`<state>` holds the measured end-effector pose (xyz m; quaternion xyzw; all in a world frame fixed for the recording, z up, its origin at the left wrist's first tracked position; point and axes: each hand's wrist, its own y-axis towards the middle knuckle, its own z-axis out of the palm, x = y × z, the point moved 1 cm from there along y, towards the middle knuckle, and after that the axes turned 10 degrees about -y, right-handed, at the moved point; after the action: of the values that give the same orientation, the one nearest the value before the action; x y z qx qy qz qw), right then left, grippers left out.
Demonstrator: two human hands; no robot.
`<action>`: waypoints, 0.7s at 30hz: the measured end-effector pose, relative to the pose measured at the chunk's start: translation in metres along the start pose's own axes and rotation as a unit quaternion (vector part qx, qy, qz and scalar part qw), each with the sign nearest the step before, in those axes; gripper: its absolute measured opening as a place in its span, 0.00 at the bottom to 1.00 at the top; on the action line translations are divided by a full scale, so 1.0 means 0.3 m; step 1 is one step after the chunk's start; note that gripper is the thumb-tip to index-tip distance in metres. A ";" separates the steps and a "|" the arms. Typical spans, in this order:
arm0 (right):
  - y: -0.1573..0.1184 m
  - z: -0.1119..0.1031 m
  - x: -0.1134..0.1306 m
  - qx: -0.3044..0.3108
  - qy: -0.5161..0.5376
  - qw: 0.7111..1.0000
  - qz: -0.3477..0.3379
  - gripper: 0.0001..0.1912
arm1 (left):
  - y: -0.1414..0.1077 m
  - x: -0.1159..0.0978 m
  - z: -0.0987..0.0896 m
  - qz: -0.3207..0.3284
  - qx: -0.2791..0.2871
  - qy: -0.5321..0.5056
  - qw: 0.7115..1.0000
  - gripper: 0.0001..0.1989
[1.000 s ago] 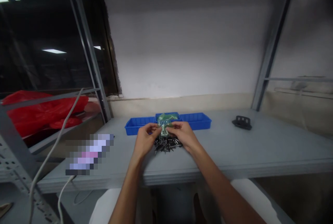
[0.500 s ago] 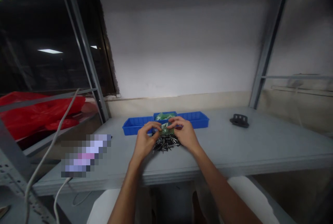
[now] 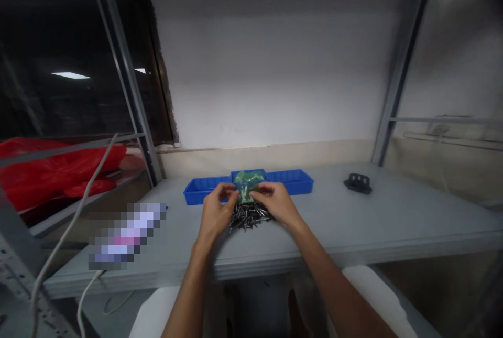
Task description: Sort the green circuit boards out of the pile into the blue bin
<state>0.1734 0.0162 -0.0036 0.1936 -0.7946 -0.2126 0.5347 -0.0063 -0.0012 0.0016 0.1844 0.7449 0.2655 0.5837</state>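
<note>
Between my two hands is a small clear and green plastic bag (image 3: 245,194), pinched at its sides. My left hand (image 3: 218,210) has its fingertips closed on the left edge of the bag. On the right edge, the fingertips of my right hand (image 3: 276,203) are closed too. Just below the bag lies a pile of dark and silvery screws (image 3: 250,216) on the grey table. Behind the hands, a middle blue bin holds green plastic bags (image 3: 251,176). The bag's contents are too small to tell.
A left blue bin (image 3: 196,191) and a right blue bin (image 3: 301,182) flank the middle one. A black plastic part (image 3: 358,183) lies at the right. A pixelated object (image 3: 128,236) and a white cable (image 3: 74,222) are at the left, with red plastic (image 3: 58,165) beyond.
My fingers have shifted on the bag; both hands' thumbs now sit nearer its lower part, and more of the bag shows between them. The view has moved slightly.
</note>
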 end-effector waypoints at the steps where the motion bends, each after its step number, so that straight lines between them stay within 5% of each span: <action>1: 0.025 -0.011 0.000 -0.032 -0.036 0.999 0.005 0.05 | 0.002 0.002 -0.007 0.000 -0.016 0.004 1.000 0.10; 4: 0.138 -0.043 0.006 -0.112 -0.201 0.973 0.002 0.06 | 0.006 0.008 -0.030 0.009 -0.056 0.015 0.998 0.11; 6: 0.224 -0.051 0.009 -0.111 -0.312 0.943 -0.026 0.08 | 0.007 0.009 -0.041 0.014 -0.059 0.027 0.998 0.10; 11: 0.348 -0.044 -0.009 0.084 -0.465 0.879 -0.060 0.04 | 0.008 0.007 -0.058 0.031 -0.050 0.036 0.998 0.08; 16: 0.351 -0.050 -0.019 0.120 -0.422 0.892 -0.105 0.09 | 0.012 0.005 -0.077 0.048 -0.084 0.024 0.995 0.10; 21: 0.332 0.030 -0.036 0.168 -0.355 0.912 -0.114 0.11 | 0.012 0.008 -0.075 0.054 -0.090 0.025 0.994 0.10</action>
<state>0.1609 0.1062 0.0393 0.2816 -0.9286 -0.1902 0.1488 -0.0288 -0.0010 0.0059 0.1642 0.7215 0.3671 0.5637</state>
